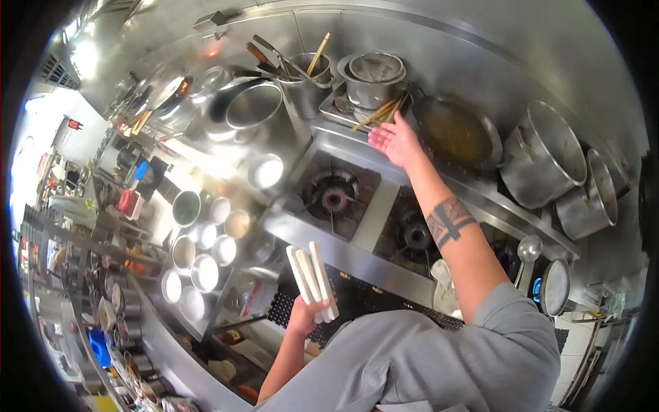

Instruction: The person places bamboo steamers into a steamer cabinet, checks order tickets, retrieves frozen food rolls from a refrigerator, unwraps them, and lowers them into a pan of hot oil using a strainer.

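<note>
My left hand is closed around the lower ends of several long, pale white sticks, held upright in front of the stove. I cannot make out what they are made of. My right hand reaches over the back of the stove, fingers stretched out and nothing in the palm. Just beyond its fingertips lie wooden chopsticks on a metal tray, below a stacked pot and strainer. To the right of that hand sits a wok with brownish liquid.
Two burners, left and right, lie below my arm. Large pots line the back right. A blue flame burns beside a small pan. Several round containers stand at the left, behind them a tall pot.
</note>
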`<move>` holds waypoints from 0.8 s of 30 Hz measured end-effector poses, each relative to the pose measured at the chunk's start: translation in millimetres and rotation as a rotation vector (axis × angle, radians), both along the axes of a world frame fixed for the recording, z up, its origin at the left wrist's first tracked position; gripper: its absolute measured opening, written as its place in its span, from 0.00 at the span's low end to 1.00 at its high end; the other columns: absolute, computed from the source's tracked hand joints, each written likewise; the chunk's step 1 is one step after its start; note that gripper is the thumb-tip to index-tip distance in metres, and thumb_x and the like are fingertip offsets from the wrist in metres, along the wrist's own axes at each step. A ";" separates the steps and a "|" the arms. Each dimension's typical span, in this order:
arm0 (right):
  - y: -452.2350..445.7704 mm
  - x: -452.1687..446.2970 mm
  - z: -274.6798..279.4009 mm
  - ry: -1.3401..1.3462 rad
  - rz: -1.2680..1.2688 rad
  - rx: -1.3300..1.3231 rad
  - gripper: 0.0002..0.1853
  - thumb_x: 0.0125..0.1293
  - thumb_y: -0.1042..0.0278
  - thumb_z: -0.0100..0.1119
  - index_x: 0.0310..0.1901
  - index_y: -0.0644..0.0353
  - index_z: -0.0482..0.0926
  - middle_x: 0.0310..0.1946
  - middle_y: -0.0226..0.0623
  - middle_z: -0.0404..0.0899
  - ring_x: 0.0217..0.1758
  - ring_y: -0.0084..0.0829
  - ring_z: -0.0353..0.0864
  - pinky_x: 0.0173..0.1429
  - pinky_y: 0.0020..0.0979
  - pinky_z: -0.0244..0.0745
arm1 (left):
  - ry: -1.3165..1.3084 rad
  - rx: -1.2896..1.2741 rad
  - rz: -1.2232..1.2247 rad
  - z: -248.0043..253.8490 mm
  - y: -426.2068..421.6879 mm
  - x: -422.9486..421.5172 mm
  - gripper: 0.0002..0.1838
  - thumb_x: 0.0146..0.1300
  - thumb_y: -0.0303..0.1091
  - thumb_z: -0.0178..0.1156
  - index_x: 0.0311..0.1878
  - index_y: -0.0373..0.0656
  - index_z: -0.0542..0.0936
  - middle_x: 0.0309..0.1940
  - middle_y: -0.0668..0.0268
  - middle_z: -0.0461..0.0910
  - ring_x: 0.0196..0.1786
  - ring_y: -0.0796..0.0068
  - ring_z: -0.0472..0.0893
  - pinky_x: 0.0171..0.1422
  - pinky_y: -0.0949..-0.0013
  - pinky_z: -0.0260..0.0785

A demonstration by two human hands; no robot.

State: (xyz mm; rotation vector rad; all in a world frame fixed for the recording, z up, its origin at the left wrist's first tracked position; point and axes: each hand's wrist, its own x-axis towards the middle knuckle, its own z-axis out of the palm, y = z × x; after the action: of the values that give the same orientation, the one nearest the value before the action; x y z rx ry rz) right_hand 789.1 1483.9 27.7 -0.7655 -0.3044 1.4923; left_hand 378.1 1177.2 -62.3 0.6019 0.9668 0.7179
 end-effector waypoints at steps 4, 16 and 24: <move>134.5 25.1 16.4 0.124 -0.130 -0.086 0.35 0.77 0.55 0.59 0.68 0.78 0.59 0.58 0.61 0.73 0.47 0.46 0.82 0.52 0.47 0.84 | 0.139 0.056 -0.116 32.9 95.2 -35.2 0.25 0.58 0.22 0.71 0.60 0.34 0.79 0.48 0.57 0.87 0.49 0.62 0.87 0.53 0.56 0.82; 86.3 41.1 17.9 -2.060 -0.266 -0.227 0.31 0.70 0.75 0.50 0.75 0.53 0.70 0.42 0.56 0.85 0.41 0.57 0.87 0.49 0.52 0.83 | 0.518 0.565 -0.271 67.0 306.8 29.6 0.18 0.57 0.28 0.72 0.51 0.34 0.83 0.37 0.64 0.87 0.40 0.77 0.82 0.45 0.67 0.76; -122.8 -0.3 73.5 -0.732 -0.032 -0.119 0.23 0.76 0.76 0.51 0.71 0.63 0.71 0.29 0.34 0.77 0.15 0.22 0.72 0.17 0.27 0.68 | 1.078 1.384 -0.280 184.4 398.4 166.3 0.20 0.59 0.31 0.68 0.53 0.34 0.81 0.41 0.48 0.87 0.46 0.44 0.87 0.51 0.48 0.78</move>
State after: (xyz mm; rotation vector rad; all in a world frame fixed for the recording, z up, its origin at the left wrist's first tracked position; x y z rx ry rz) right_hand 788.8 1361.1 101.2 -1.3960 -0.7486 1.1589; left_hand 544.4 1575.6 122.1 2.4633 1.1912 0.7267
